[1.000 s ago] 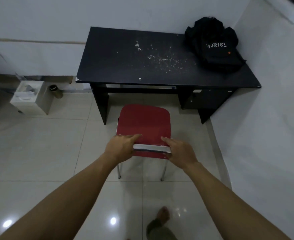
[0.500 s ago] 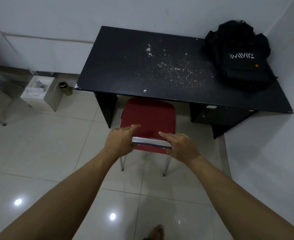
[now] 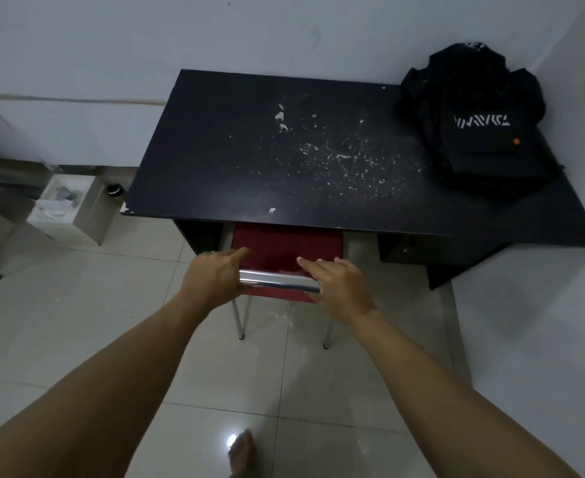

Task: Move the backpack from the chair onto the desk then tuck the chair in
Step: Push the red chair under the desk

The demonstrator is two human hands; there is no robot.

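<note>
Chair [image 3: 284,244] faces under desk [image 3: 215,150]; left hand [image 3: 211,277] grips backrest [image 3: 277,281], right hand [image 3: 343,284] seemingly presses flat.

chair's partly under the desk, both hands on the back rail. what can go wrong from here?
1. The left hand and right hand lie over the chair rail with fingers pointing at the desk edge. If the rail reaches that edge, the fingers might get pinched.
2. The seat's right side sits close to the drawer unit. A skewed push could catch it there.
</note>
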